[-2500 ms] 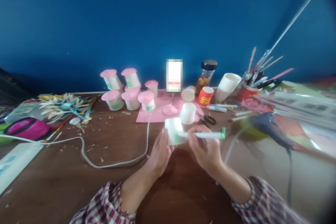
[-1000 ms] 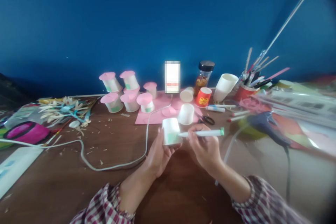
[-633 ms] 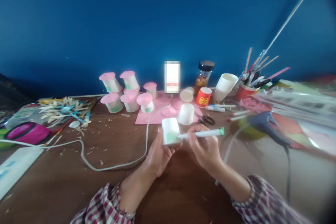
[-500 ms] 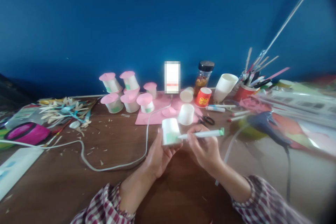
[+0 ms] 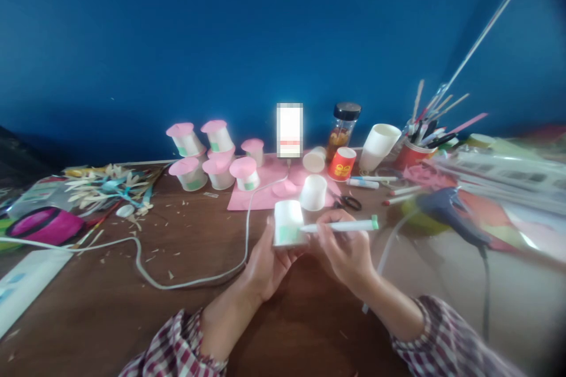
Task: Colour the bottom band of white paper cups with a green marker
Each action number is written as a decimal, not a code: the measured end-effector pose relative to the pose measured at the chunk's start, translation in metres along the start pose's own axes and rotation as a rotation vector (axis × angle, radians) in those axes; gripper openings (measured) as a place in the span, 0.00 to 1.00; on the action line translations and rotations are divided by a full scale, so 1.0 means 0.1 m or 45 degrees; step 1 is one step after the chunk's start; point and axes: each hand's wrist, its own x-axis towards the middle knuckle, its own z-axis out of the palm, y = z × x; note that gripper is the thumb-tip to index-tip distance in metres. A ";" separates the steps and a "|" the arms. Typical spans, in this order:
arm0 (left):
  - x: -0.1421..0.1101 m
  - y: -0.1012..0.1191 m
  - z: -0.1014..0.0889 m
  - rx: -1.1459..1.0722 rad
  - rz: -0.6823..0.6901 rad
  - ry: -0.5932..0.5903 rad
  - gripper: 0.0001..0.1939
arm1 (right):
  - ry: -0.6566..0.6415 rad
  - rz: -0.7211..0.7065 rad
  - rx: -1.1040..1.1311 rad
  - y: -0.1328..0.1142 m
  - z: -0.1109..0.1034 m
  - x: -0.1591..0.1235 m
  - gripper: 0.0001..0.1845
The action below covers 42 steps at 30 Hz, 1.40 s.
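Note:
My left hand (image 5: 265, 262) grips a white paper cup (image 5: 288, 219), held upside down above the brown table (image 5: 132, 306), with a green patch low on its side. My right hand (image 5: 342, 250) pinches a white marker with a green end (image 5: 342, 226), lying nearly level. Its tip touches the cup at the green patch. Both sleeves are checked red and white.
Several pink-topped cups (image 5: 212, 153) stand at the back left beside a pink sheet (image 5: 269, 188). A white cable (image 5: 177, 274) loops over the table. Loose white cups (image 5: 313, 191), a red cup (image 5: 341, 163), a jar (image 5: 342, 126), scissors (image 5: 349, 201), a brush pot (image 5: 415, 150) and a glue gun (image 5: 451, 212) lie right.
The cup has turned slightly in my left hand and the green patch has grown. The marker tip stays on the cup's side, and both hands have barely shifted.

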 end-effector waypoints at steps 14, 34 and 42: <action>0.00 -0.02 0.00 0.040 -0.004 -0.008 0.22 | 0.022 0.029 0.023 0.00 0.01 -0.03 0.05; 0.00 -0.01 -0.02 0.056 0.032 -0.013 0.23 | 0.092 -0.064 0.018 -0.01 -0.01 -0.01 0.05; 0.00 0.00 0.00 0.043 0.039 -0.024 0.22 | 0.038 -0.044 0.000 0.01 0.00 -0.02 0.05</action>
